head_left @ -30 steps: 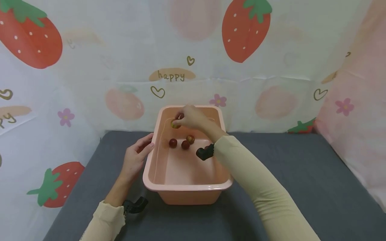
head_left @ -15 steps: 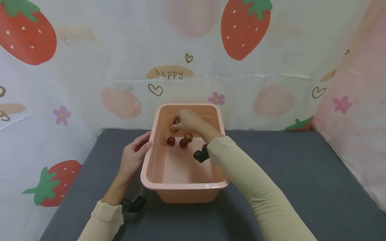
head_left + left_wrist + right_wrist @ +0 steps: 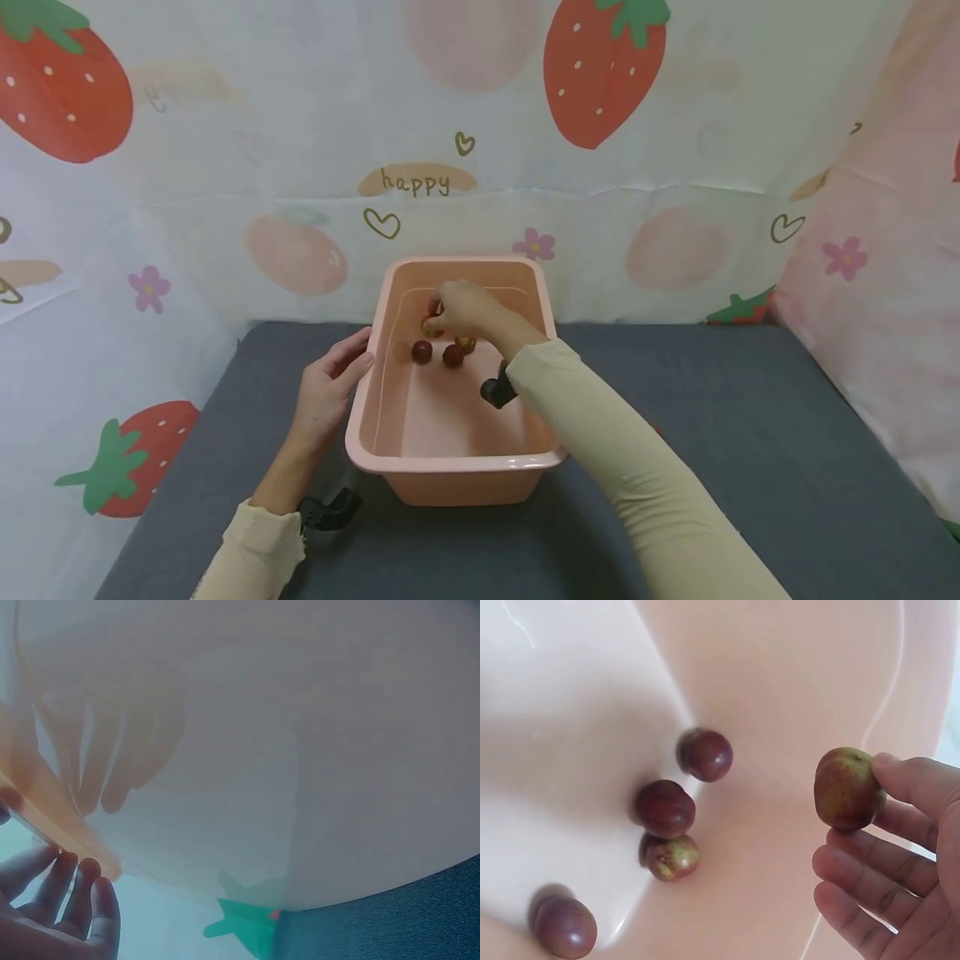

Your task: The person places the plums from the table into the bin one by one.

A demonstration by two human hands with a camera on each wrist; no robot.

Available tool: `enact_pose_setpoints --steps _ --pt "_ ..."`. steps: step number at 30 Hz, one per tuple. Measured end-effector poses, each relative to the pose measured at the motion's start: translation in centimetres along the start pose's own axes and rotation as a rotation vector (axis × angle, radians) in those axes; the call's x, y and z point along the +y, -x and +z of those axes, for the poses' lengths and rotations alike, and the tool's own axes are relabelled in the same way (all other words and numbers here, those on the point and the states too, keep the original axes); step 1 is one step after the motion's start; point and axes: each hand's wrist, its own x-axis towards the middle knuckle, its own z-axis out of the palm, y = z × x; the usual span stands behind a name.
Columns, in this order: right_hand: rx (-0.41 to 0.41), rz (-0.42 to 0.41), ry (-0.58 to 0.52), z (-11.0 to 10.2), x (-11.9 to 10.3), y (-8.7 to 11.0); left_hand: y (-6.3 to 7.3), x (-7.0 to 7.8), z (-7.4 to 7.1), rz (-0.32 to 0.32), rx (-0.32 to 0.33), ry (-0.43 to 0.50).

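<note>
The right hand (image 3: pixel 468 308) reaches into the pink plastic basin (image 3: pixel 450 464) and pinches a red and yellow-green jujube (image 3: pixel 849 787) between thumb and forefinger. Its other fingers are spread below the fruit in the right wrist view. On the basin's floor lie a dark red jujube (image 3: pixel 706 755), a second dark one (image 3: pixel 667 809) and a mottled one (image 3: pixel 673 858) close together. Another dark jujube (image 3: pixel 565 927) lies apart, hidden by the arm in the head view. The left hand (image 3: pixel 330 383) holds the basin's left rim, fingertips along its edge in the left wrist view.
The basin stands on a grey-covered table (image 3: pixel 735 467). Behind it hangs a white curtain (image 3: pixel 315 108) printed with strawberries and flowers. A black wrist mount (image 3: pixel 330 510) sits at the left wrist, another mount (image 3: pixel 497 392) at the right.
The right hand has moved lower into the basin with the jujube and now partly covers the mottled one. The left hand stays at the rim. The head view has shifted slightly.
</note>
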Motion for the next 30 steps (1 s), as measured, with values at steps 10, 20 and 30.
enact_pose_setpoints --steps 10,20,30 --pt "-0.041 -0.002 0.061 0.22 0.06 -0.04 0.02 -0.13 0.08 0.008 0.012 0.009" --pt "-0.025 -0.003 0.124 0.42 -0.13 -0.22 0.0 -0.05 -0.14 0.013 0.009 0.009" --pt "0.027 -0.067 0.084 -0.12 -0.19 0.17 0.0 -0.17 -0.17 0.017 -0.006 0.0"
